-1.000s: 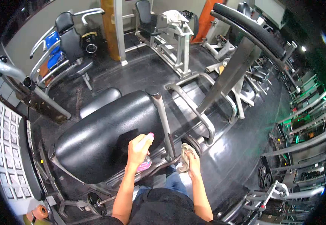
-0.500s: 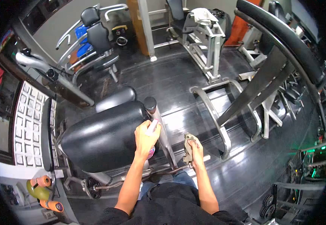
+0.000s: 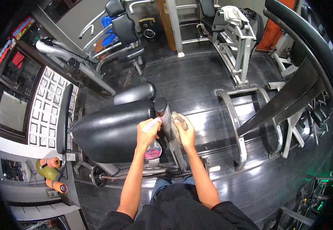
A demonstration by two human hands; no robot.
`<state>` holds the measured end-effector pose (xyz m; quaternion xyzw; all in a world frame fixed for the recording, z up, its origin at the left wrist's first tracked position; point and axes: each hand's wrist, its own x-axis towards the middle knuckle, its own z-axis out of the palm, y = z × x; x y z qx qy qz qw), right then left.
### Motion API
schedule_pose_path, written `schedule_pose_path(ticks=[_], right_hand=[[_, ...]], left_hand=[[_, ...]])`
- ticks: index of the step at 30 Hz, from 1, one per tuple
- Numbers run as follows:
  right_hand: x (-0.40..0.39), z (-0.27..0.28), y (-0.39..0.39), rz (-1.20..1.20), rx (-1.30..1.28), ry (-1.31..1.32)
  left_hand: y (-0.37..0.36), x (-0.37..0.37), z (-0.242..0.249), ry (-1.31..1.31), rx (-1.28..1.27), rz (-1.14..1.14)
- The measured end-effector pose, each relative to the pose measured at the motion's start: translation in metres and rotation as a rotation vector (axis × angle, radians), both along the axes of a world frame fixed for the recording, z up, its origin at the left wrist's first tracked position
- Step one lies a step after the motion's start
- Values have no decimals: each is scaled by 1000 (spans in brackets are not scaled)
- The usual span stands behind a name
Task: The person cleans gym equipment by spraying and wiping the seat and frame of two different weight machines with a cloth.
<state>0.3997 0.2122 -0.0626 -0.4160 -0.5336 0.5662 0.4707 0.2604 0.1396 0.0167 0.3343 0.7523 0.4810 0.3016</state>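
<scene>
My left hand [image 3: 146, 135] is closed around the neck of a spray bottle [image 3: 153, 151], a clear one with a pink label and a white and pink nozzle. The nozzle points toward a metal post [image 3: 168, 128] with a black cap. On the post's other side, my right hand [image 3: 186, 133] grips a crumpled beige cloth [image 3: 177, 119], slightly blurred, right at the post's surface. Close to my left hand lies the black padded cushion [image 3: 112, 126] of a bench, shiny under the light.
A smaller pad [image 3: 135, 93] sits behind the cushion. Below my hands runs a curved barbell [image 3: 135, 174] with a weight plate [image 3: 97, 176]. To the right stands a machine's metal frame [image 3: 235, 130]. A white towel [image 3: 233, 14] hangs on another machine at the back.
My right hand has moved up and left with the cloth, from beside the post to its surface. The spray bottle's label now shows more fully. The whole view has shifted right.
</scene>
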Motion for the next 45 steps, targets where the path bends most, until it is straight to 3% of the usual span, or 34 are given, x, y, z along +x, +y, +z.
schedule_pose_path(ticks=[3,8,12,13,19,23,26,29,30,32,33,34,36,40,43,45], right_hand=[[-25,27,3,-8,170,-90],[-31,-19,-25,-133,169,-122],[-18,-58,-13,-76,-100,-207],[-21,-63,-3,-64,-68,-228],[-50,10,44,-15,40,-134],[-36,-24,16,-85,83,-140],[-23,-74,4,-55,-108,-218],[-30,-101,37,120,-281,-288],[-31,-64,50,130,-234,-294],[-54,-82,81,197,-85,-262],[-52,-40,91,315,-185,-270],[-61,-43,96,276,-159,-212],[-58,-25,90,183,-101,-198],[-33,-53,37,40,-54,-116],[-6,-89,-1,25,-152,-197],[3,-111,-13,47,-371,-343]], left_hand=[[2,-10,-3,-117,59,-138],[-7,-15,-10,-333,132,-189],[-8,-10,-18,-213,141,-197],[-7,-9,-18,-190,123,-179],[-7,0,-14,-118,64,-112],[-9,-3,-18,-123,62,-119],[-11,-4,-15,-172,42,-146],[-12,-7,-17,-162,75,-176],[-13,-8,-18,-126,70,-201],[-15,-10,-19,-91,52,-227],[-16,-10,-20,-81,59,-227],[-16,-10,-20,-72,67,-227],[-16,-8,-19,-87,57,-203],[-15,-6,-14,-96,51,-179],[-17,-8,-16,-65,74,-213],[-16,-9,-17,-84,77,-209]])
